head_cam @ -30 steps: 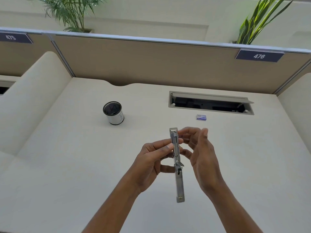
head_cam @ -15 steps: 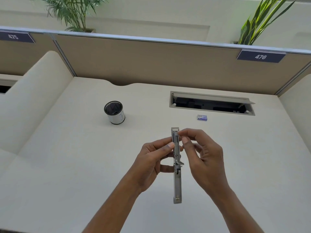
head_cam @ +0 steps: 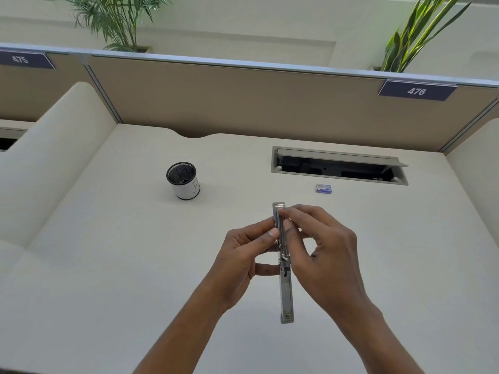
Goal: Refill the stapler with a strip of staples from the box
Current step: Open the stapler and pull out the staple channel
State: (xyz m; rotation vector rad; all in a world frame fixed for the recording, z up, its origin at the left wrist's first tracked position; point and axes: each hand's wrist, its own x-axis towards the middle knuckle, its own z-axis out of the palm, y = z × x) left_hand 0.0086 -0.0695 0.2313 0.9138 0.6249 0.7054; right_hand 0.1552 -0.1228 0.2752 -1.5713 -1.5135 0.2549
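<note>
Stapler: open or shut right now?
Open: the stapler is swung out into one long straight line, held by the left hand, right hand at its channel.

Above the tabletop (head_cam: 108,265), the left hand (head_cam: 243,255) grips the opened stapler (head_cam: 285,279) while the right hand (head_cam: 324,252) pinches at its far end. The staple box (head_cam: 323,189) lies beyond, near a mesh cup (head_cam: 183,180).

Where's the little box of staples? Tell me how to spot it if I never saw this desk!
Find the long dark cable slot sunk into the back of the desk, below the 476 sign. Just in front of the slot's right half lies the staple box. It is the only small, flat, blue thing there, unlike the tall round mesh pen cup far to its left.
</note>
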